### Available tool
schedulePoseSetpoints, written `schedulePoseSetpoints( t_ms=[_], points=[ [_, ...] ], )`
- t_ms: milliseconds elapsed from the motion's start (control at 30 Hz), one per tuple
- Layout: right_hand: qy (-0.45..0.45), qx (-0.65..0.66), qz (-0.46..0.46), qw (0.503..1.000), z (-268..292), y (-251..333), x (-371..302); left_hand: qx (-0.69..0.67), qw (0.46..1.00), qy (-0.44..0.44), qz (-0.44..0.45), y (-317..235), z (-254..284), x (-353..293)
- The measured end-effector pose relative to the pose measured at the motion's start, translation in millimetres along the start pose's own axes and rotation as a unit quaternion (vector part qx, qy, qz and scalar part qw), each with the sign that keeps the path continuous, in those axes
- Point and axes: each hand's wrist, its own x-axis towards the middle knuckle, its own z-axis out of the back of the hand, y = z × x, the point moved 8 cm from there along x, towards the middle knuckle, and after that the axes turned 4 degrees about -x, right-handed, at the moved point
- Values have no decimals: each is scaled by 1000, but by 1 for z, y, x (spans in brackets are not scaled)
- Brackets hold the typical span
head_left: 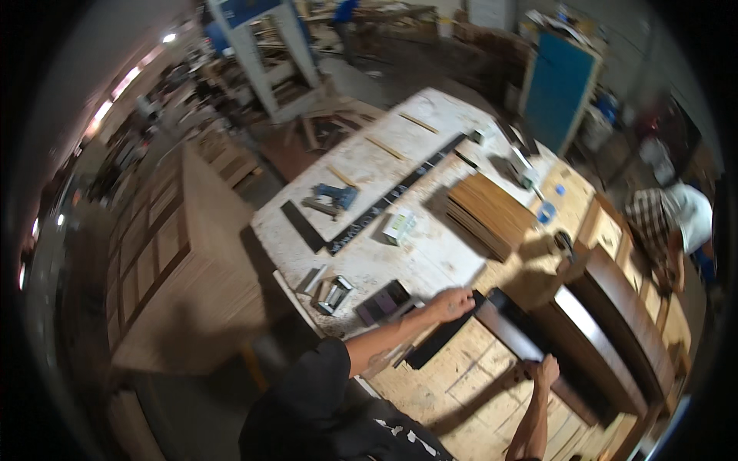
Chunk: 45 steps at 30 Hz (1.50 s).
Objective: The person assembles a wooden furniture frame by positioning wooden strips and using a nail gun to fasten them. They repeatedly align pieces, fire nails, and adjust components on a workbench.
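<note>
My left hand point(453, 305) is closed at the upper end of a black strip point(442, 338), which lies slanting on the light wooden worktop; the fingertips are small and blurred. My right hand point(546, 371) has its fingers curled over the near edge of a long dark-brown wooden piece point(507, 326) with a shiny face. Beyond that piece stand two curved brown panels, a nearer one point(588, 326) with a bright glare and a farther one point(626, 307). The right hand's fingertips are partly hidden.
On the white tabletop point(300, 223) lie a blue nail gun point(334, 197), a long dark strip point(400, 188), a small white box point(398, 227) and stacked brown boards point(492, 211). A blue tape roll point(546, 212) sits farther right. Another person point(669, 223) bends at the right. A large wooden cabinet frame point(192, 269) stands left.
</note>
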Motion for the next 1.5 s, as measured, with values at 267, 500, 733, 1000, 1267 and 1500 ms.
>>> schedulePoseSetpoints(
  t_ms=[267, 500, 733, 1000, 1267, 1500],
  points=[
    [70, -23, 4, 997, 15, 18, 10, 158, 967, -194, -42, -15, 12, 105],
    [101, -57, -26, 993, 6, 12, 15, 259, 939, -222, -43, -47, 3, 186],
    [103, -48, -9, 994, 12, 21, 18, 311, 936, -162, -13, -13, -14, 209],
    [101, -54, -17, 993, 17, 21, 18, 265, 946, -187, -8, -11, 1, 173],
    [105, -52, -14, 993, 17, 15, 15, -510, 775, -172, 331, 76, -14, 177],
    [101, -52, -11, 993, 15, 22, 13, -503, 791, -158, 311, 75, -8, 100]
  ],
)
